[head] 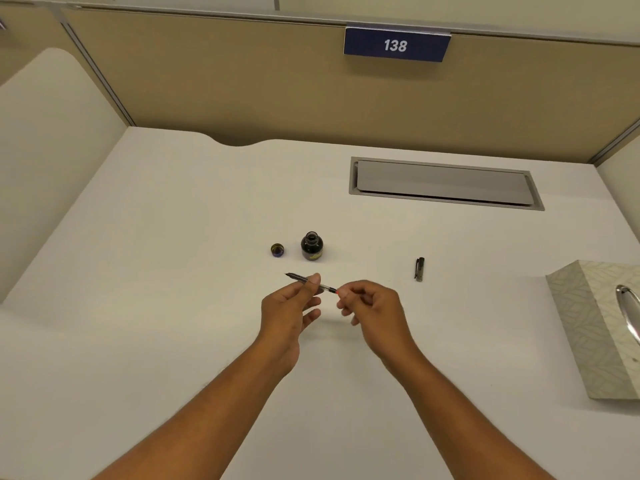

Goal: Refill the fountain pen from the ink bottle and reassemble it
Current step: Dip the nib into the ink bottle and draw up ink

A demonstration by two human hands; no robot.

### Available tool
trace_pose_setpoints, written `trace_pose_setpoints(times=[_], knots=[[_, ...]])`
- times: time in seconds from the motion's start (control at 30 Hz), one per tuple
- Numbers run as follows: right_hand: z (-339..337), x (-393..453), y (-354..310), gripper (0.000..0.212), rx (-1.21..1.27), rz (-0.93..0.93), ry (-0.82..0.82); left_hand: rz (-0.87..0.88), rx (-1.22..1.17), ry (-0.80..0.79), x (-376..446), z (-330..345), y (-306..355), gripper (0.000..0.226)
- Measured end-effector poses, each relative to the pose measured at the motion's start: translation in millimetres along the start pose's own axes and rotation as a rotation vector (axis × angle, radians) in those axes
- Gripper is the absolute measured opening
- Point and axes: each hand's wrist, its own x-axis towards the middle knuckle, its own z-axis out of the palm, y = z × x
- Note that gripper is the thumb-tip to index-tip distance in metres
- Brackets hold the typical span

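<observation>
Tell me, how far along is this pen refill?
Early to midway, I would judge. Done: the ink bottle stands open, its lid beside it, and the pen cap lies apart on the desk. In hand: the left hand holds the pen's nib section, while the right hand pinches its rear end. Whether it has been filled, I cannot tell. Left: reassembly, capping, and closing the bottle.

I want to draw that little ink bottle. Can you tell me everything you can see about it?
The ink bottle is small, round and squat, of dark glass, and looks full of dark ink. It has a short neck and its mouth is open. A pale label shows low on its front. It stands upright on the white desk, touching nothing else. Its cap lies apart, just to its left. Both hands work nearer the camera, not touching it.
</observation>
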Motion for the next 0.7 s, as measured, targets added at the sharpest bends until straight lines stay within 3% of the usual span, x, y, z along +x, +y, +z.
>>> trace_pose_setpoints(times=[0.13,0.23,0.3,0.4,0.53,0.7], knots=[[-8,23,-21,0.019,-0.076,-0.045,0.088,0.048,0.211,-0.076,5,-16,10,0.038],[-16,48,-44,0.025,-0.205,-0.083,0.108,0.279,0.364,0.095,21,-43,32,0.035],[-19,64,-62,0.022,-0.321,-0.134,0.095,0.473,0.5,0.105,37,-56,58,0.025],[-17,87,-88,0.019,-0.482,-0.211,0.078,0.695,0.78,-0.088,65,-49,99,0.024],[-3,107,-114,0.015,-0.645,-0.286,0.041,0.71,1.079,-0.367,96,-13,128,0.035],[12,126,-125,0.014,-0.74,-0.316,0.042,0.762,1.05,-0.427,130,12,125,0.029]])
